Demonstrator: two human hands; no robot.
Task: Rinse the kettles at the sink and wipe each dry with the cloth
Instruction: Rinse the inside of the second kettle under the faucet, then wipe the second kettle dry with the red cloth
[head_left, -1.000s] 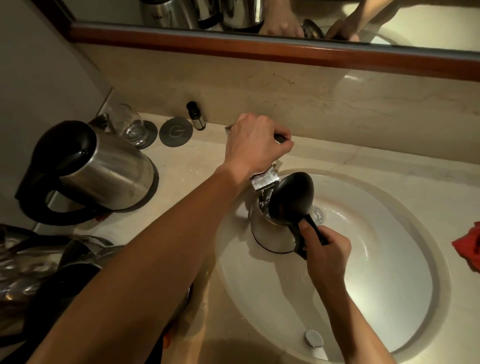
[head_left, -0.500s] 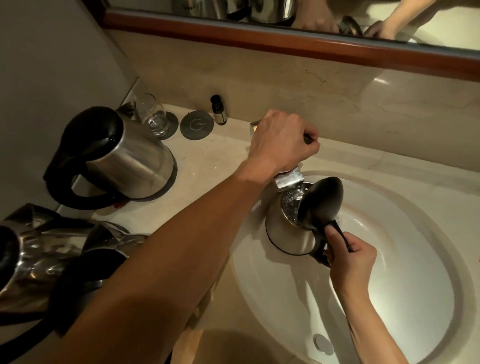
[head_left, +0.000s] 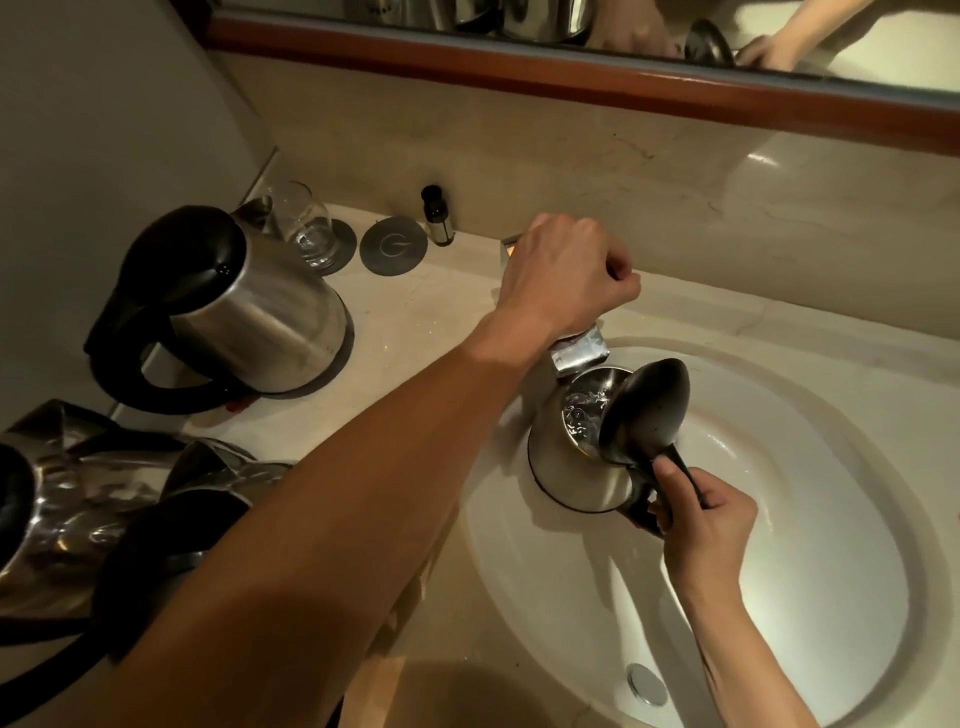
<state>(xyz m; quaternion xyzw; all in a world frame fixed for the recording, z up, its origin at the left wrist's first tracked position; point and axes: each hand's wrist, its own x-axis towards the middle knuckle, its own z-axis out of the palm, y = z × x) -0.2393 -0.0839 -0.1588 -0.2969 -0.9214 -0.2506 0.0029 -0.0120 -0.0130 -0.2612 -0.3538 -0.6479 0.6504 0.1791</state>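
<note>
Nothing much has shifted: both hands stay put as water keeps running into the kettle (head_left: 571, 467). Left hand (head_left: 563, 280) curls over the tap handle (head_left: 618, 270) above the spout (head_left: 579, 353). Right hand (head_left: 701, 525) grips the kettle's black handle, holding it upright in the sink (head_left: 779, 597) under the spout, lid (head_left: 647, 410) flipped open. Another kettle (head_left: 249, 306) stands on the worktop (head_left: 415, 332), well left.

Beige marble tabletop (head_left: 415, 332) with an oval white sink (head_left: 810, 545) set into it. On it: upright steel kettle (head_left: 249, 306) at left, drinking glass (head_left: 306, 223) on a grey coaster (head_left: 340, 247), second bare coaster (head_left: 393, 245), small dark bottle (head_left: 435, 215) by the backsplash. Near-left edge: more steel kettles (head_left: 78, 509), probably two, partly cut off.
</note>
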